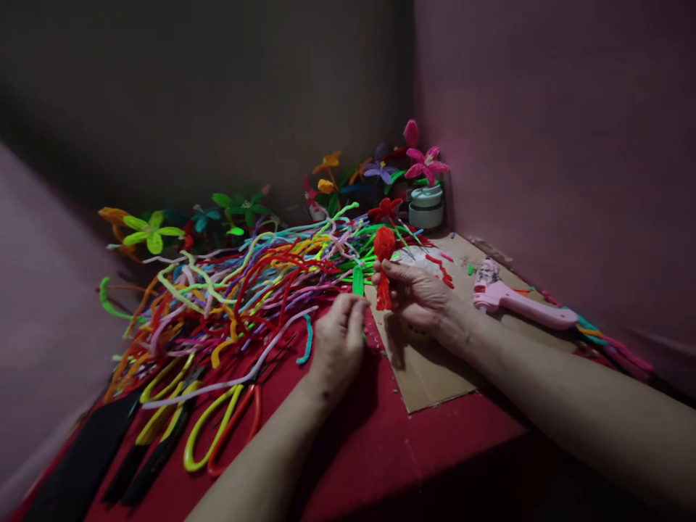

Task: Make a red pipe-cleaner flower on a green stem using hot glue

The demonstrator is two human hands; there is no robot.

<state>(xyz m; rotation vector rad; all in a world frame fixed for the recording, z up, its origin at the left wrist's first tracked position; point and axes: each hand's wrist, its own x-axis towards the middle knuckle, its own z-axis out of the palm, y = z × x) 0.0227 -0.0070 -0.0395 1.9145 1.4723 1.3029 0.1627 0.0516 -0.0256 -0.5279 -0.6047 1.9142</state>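
Note:
Pinched in my right hand (421, 293) is a red fuzzy pipe-cleaner bud (384, 244), held upright with its rounded head above the fingers and its loose red ends hanging below. Just left of it, my left hand (340, 333) is closed, with the fingertips together on a green pipe cleaner (357, 281) that sticks up above them. A bit of green also shows under those fingers. The two hands are close but apart, over the edge of a cardboard sheet (435, 377).
A big heap of colourful pipe cleaners (261, 268) covers the left and back. Scissors (217, 428) and black-and-yellow pliers (163, 435) lie front left. A pink glue gun (522, 304) rests on the cardboard. Finished pipe-cleaner flowers (427, 164) stand along the wall, beside a pale jar (425, 206).

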